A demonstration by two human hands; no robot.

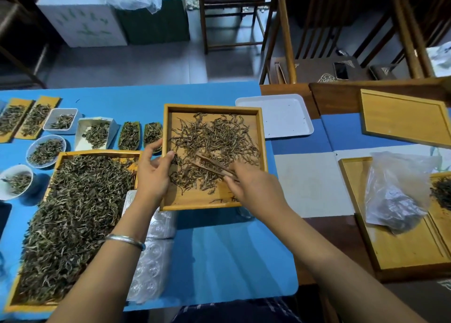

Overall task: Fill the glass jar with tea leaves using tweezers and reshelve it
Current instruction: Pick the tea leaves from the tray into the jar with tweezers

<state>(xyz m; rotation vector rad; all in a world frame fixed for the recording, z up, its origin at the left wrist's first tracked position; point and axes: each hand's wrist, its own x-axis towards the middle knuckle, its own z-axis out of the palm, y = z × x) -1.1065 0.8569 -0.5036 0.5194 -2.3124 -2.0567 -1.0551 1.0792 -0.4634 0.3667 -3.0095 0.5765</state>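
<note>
Blue bench, square tray of tea leaves between hands: left hand gripping its edge, right hand pinching wooden tweezers.

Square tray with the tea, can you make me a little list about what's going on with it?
tray: square wooden tray, on the blue table
inside: loose brown tea leaves, spread thin
left hand: left hand grips the tray's left rim
right hand: right hand holds wooden tweezers, tips in the leaves
left neighbour: bigger tray heaped with darker tea
behind: white tray
glass jar: cannot tell
</note>
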